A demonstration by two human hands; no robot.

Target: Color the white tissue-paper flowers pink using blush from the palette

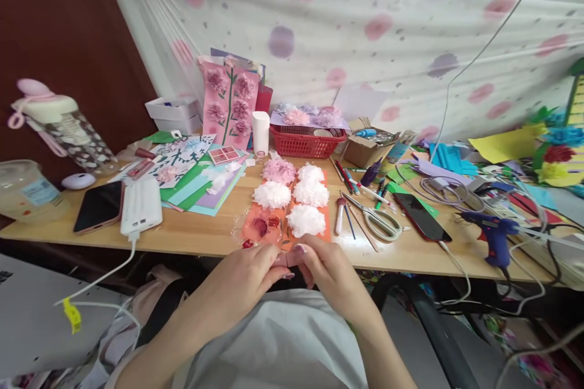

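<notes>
Here at the table's near edge, the left hand and the right hand meet, fingers curled in, both pinching a small pink object between them, too covered for me to name! Just beyond it lies the orange sheet, bearing fluffy white puffs and one pink puff, with a clear dish holding something red. Over to the right, scissors lie near a brush.

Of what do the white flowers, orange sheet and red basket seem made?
White flowers: matte, probably tissue paper or thin fabric, by their ruffled edges. Orange sheet: likely matte paper, flat and evenly coloured. Red basket: probably smooth plastic, with regular slots.
</notes>
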